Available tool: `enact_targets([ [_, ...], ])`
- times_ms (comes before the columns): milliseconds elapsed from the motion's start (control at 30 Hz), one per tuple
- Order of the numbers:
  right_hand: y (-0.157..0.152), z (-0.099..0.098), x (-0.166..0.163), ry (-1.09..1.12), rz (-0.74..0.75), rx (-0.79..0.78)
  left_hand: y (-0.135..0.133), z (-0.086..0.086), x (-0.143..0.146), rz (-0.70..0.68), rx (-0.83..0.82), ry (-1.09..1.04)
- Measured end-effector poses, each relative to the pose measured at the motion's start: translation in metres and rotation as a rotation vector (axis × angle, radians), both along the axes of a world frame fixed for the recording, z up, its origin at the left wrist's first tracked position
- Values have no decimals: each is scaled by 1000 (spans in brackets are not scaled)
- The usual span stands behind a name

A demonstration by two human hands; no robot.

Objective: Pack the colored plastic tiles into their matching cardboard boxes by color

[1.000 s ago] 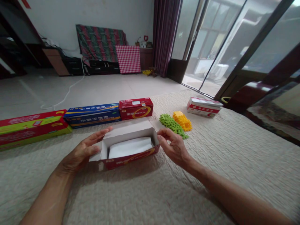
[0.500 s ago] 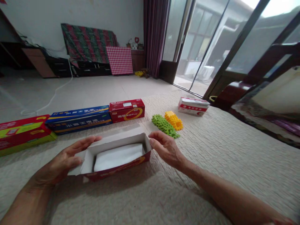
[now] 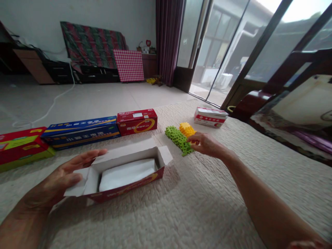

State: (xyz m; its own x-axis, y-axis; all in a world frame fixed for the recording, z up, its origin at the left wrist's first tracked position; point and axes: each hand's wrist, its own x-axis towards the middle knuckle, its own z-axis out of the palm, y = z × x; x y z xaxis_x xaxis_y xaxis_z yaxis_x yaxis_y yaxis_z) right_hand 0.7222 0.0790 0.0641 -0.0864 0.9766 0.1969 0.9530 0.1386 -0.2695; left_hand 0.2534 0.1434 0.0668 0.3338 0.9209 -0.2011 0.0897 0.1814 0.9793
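An uncovered red cardboard box (image 3: pixel 124 188) lies in front of me, flaps up, with a white wrapped bundle (image 3: pixel 128 174) inside. My left hand (image 3: pixel 70 173) is at its left end, fingers stretched and apart, the thumb against the white end flap (image 3: pixel 76 181). Beyond the box's right end, my right hand (image 3: pixel 203 143) has its fingers pinched at the near right part of a strip of green plastic interlocking pieces (image 3: pixel 177 136). A similar yellow group (image 3: pixel 186 129) lies directly behind it, partly covered by the hand.
Closed boxes stand in a row at the left: red and yellow-green (image 3: pixel 23 147), blue (image 3: pixel 83 135), red (image 3: pixel 137 121). Another red-and-white box (image 3: pixel 210 117) sits farther right. Everything rests on a cream quilted cover (image 3: pixel 207 200). Past its edge are a tiled floor (image 3: pixel 103 98) and glass doors.
My right hand has left the box's right end and moved right and forward to the green pieces. The right end flap now sticks outward. My left hand stays by the box.
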Motion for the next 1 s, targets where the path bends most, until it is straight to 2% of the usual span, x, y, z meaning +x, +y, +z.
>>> enact_targets([
  [133, -2, 3, -9, -42, 50, -67, 1, 0, -1, 11, -4, 22],
  [267, -2, 2, -12, -89, 14, -124, 1, 0, -2, 10, 0, 30],
  [467, -2, 1, -11, -121, 28, -137, 2, -4, -3, -2, -1, -21],
  [700, -7, 12, -19, -115, 21, -169, 2, -5, -1, -10, 19, -63],
  [867, -11, 16, -21, -31, 4, -292, -1, -4, 5, -10, -11, -51],
  [1000, -14, 16, -15, 108, 95, -414, -1, -3, 7, -22, -50, -33],
])
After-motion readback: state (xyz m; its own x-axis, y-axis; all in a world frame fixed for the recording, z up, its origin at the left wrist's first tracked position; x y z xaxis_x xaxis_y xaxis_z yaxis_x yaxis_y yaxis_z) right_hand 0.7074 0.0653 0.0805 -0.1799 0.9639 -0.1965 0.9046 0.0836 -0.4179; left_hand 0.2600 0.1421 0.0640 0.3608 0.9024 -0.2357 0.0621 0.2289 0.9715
